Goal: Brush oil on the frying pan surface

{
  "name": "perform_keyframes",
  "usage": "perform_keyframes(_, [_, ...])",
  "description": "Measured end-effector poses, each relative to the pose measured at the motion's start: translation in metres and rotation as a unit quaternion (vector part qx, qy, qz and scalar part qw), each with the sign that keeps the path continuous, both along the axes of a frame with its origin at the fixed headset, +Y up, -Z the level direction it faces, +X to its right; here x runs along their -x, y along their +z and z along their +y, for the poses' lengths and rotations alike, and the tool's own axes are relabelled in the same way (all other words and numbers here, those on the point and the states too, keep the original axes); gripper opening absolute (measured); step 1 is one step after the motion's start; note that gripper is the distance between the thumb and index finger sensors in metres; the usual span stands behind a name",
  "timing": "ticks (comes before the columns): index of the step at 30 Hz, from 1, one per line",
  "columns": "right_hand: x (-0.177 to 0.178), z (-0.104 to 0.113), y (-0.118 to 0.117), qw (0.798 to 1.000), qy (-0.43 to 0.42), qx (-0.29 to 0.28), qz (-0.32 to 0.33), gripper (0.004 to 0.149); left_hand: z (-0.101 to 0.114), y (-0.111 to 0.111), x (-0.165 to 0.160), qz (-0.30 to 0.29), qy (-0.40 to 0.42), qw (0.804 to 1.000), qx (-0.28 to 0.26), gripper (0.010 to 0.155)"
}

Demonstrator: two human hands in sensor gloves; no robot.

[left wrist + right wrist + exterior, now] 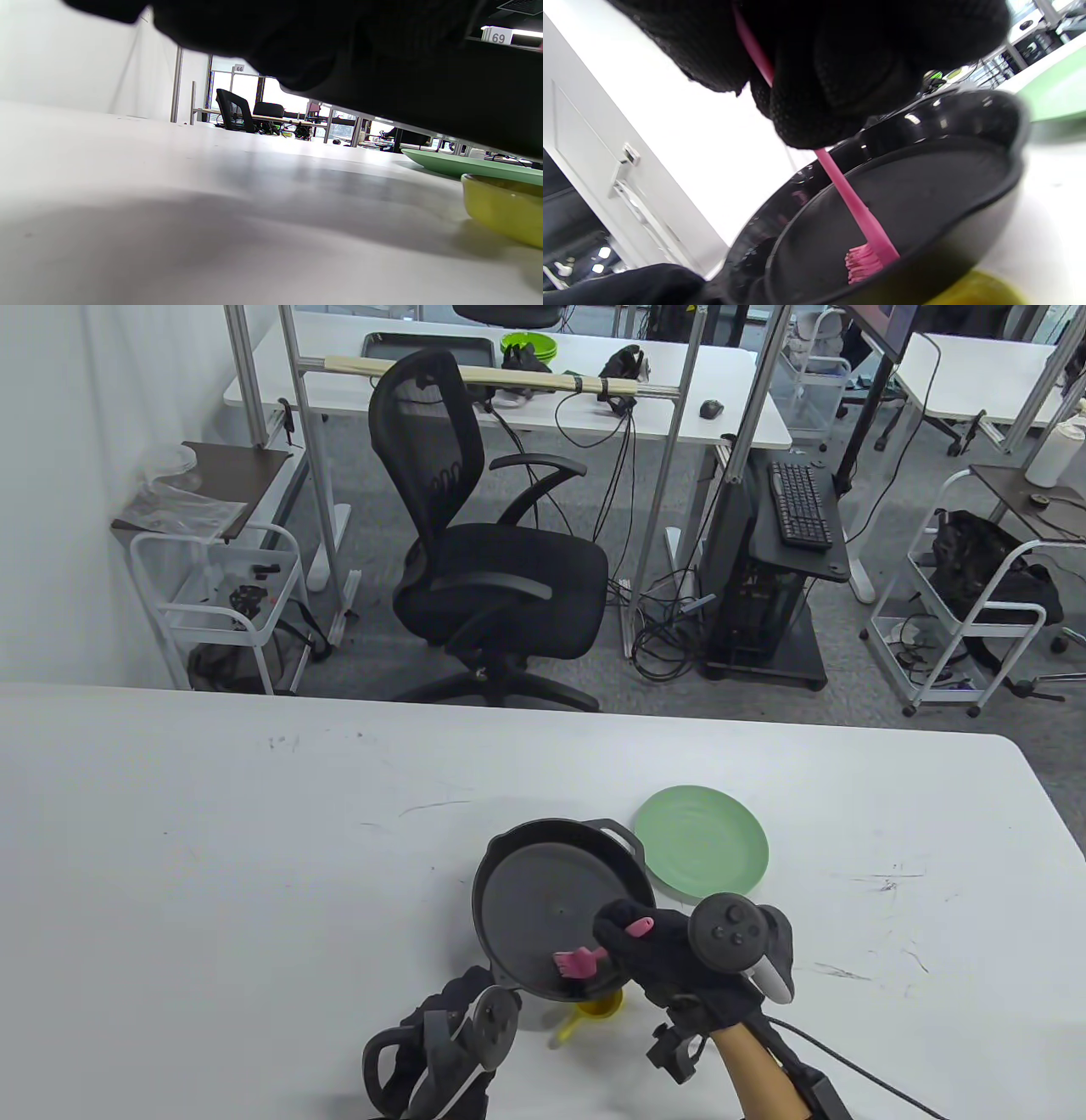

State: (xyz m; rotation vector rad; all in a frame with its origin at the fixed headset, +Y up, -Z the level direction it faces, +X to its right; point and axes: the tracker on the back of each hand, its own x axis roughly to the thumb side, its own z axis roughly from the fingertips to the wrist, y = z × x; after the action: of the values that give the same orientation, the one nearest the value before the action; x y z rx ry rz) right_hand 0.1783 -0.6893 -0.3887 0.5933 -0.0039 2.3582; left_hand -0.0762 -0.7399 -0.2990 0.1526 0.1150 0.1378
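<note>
The right hand (670, 946) grips a slim pink silicone brush (859, 220), bristles on the round black cast-iron frying pan (543, 899) tilted off the white counter (212, 857), while the left hand's (450, 1044) grip stays hidden.

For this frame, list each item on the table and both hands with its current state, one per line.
frying pan: lifted above the table, tilted
brush: pink, bristles on the pan's inner surface near the rim
right hand: grips the brush handle
left hand: at the pan's handle; grip itself hidden
yellow bowl: upright on the table, under the pan's edge
green plate: flat on the table, nothing on it
</note>
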Motion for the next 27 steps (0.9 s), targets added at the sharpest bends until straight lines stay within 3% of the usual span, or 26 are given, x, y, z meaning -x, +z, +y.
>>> perform_keyframes(8, [-0.011,0.011,0.003,0.997,0.053,-0.042,-0.049,0.039,0.000,-0.001,0.001,0.004,0.001,1.000,0.001,0.061])
perform_keyframes(15, [-0.006,0.022,0.013,0.985,0.091,-0.128,-0.074,0.039,0.001,0.000,0.003,0.007,0.004,1.000,-0.002,0.061])
perform_keyframes(18, [-0.002,0.016,0.011,0.988,0.100,-0.100,-0.057,0.038,0.000,-0.001,0.004,0.002,0.019,1.000,0.006,0.061])
perform_keyframes(23, [0.010,0.003,0.010,1.000,0.016,-0.013,0.009,0.038,0.000,-0.001,0.003,0.001,0.020,1.000,0.008,0.060])
perform_keyframes(27, [0.024,-0.004,0.012,0.998,-0.046,0.025,0.039,0.038,0.000,-0.001,0.003,0.000,0.022,1.000,0.008,0.061])
